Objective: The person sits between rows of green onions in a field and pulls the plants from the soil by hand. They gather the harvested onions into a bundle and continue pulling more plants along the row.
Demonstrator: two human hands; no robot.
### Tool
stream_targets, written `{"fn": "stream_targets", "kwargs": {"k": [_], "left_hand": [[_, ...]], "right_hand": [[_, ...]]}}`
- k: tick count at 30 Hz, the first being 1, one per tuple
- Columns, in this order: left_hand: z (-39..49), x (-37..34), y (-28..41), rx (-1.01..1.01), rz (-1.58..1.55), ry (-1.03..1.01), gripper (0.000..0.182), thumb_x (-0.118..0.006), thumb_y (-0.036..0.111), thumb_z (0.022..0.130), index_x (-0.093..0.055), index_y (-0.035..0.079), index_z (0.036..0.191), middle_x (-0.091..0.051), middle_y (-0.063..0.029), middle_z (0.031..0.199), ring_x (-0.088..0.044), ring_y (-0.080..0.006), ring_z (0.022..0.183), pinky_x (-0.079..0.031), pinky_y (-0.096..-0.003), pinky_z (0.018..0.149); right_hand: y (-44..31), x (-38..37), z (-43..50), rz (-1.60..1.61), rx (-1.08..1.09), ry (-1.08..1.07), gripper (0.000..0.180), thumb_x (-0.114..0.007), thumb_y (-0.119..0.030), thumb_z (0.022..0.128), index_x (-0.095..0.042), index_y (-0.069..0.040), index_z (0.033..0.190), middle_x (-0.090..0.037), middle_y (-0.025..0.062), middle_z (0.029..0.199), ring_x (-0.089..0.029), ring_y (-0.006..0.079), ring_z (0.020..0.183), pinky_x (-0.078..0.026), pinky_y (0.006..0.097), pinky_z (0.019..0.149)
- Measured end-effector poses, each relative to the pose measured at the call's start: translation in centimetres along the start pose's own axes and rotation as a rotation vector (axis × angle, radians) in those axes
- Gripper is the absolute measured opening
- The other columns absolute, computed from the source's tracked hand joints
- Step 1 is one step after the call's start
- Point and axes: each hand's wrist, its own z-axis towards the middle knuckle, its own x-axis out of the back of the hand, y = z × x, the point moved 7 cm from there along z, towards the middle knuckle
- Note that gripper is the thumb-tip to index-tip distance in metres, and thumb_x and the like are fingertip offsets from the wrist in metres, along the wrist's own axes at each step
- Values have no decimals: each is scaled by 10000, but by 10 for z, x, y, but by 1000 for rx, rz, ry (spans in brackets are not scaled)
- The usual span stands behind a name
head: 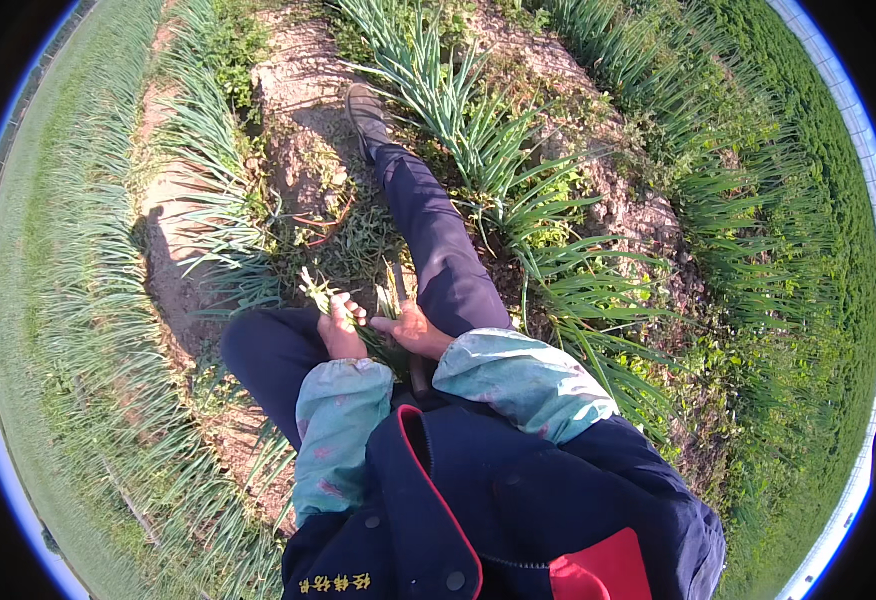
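Note:
My left hand (342,327) grips a small bunch of pale green stems (316,289), their ends pointing up and away from me. Close beside it, my right hand (411,330) has its fingers wrapped around some upright yellowish stalks (387,294) and what looks like a flat grey blade (399,279). A brownish handle (418,375) shows below that hand, between my thighs; whether it joins the blade is hidden. Both hands are over my lap, a little apart. Green leaves hang beneath them in shadow.
Dense rows of green onion plants (498,176) stand to my right and left (212,176). Bare soil (299,64) runs between rows. Wilted weeds (363,236) and reddish stems (321,229) lie before me. My outstretched leg (438,225) ends in a dark shoe (366,116).

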Motion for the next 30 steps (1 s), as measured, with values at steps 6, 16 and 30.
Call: {"fn": "stream_targets", "kwargs": {"k": [6, 16, 30], "left_hand": [[-9, -20, 17, -7, 272, -284, 178, -668, 211, 952, -644, 45, 895, -550, 13, 677, -457, -67, 531, -335, -227, 475], [-1, -9, 16, 37, 267, -90, 226, -658, 240, 951, -604, 54, 834, -532, -4, 665, -454, -98, 530, -344, -257, 487], [2, 3, 21, -160, 258, -33, 366, -535, 338, 1013, -645, -7, 1068, -603, -43, 795, -558, -147, 696, -447, -266, 639]], "right_hand": [[2, -23, 11, -22, 138, -323, 166, -701, -210, 937, -691, -68, 1022, -695, 52, 843, -605, 109, 701, -480, 286, 630], [-30, -4, -2, 61, 2, -288, 239, -697, -209, 909, -684, 29, 905, -671, 84, 711, -634, 155, 588, -511, 331, 543], [-21, 16, 8, -293, 254, 117, 374, -704, -323, 879, -629, 34, 796, -574, 212, 729, -577, 368, 700, -421, 470, 618]]}}
